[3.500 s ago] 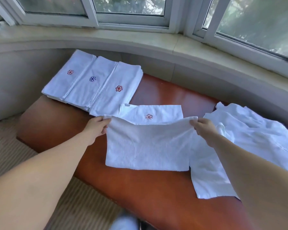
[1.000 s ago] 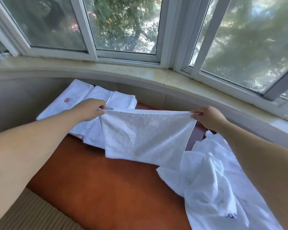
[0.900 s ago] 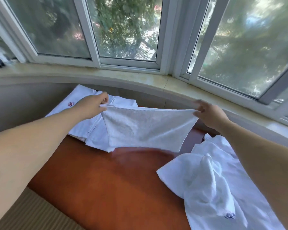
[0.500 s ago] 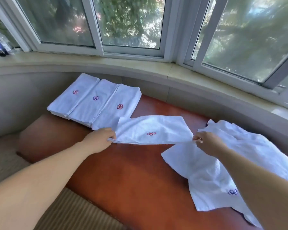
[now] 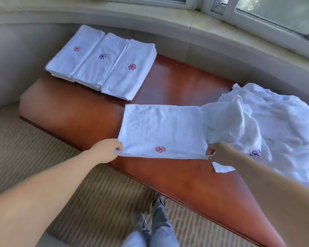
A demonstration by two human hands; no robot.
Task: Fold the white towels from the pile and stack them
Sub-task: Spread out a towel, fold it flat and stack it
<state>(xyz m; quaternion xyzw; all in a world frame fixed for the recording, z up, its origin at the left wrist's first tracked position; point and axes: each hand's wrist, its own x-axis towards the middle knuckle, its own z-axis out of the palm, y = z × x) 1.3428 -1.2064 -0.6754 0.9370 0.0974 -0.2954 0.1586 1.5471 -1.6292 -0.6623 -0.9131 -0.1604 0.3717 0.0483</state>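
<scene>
Reddish-brown polished desk [image 5: 177, 177] under a curved window sill [image 5: 194, 20], striped carpet [image 5: 34, 139] below.

Item 1: left hand [image 5: 106, 149], grip pinching the near left corner of the towel being folded [image 5: 161, 129]. Fingertips partly hidden under the cloth edge.

Item 2: right hand [image 5: 217, 152], grip pinching the near right corner of the same towel; thumb on top, other fingers hidden beneath.

Item 3: the towel, white, lying flat on the desk, near edge lifted slightly between both hands. One red flower emblem [image 5: 160, 149] near that edge. Layer count cannot be told.

Item 4: pile of unfolded towels [image 5: 275, 125], white, crumpled, on the right end of the desk, touching the towel's right side. Number cannot be counted; right edge cut off by the frame. One purple emblem [image 5: 255, 152] shows, partly hidden by the right wrist.

Item 5: folded towels [image 5: 103, 63], three stacks side by side at the far left of the desk, apart from the towel. Emblems: red, purple, red. Towels per stack hard to count.

No readable writing or brand.

Item 6: person's legs [image 5: 157, 227] and two shoes on the carpet, partly cut off.
</scene>
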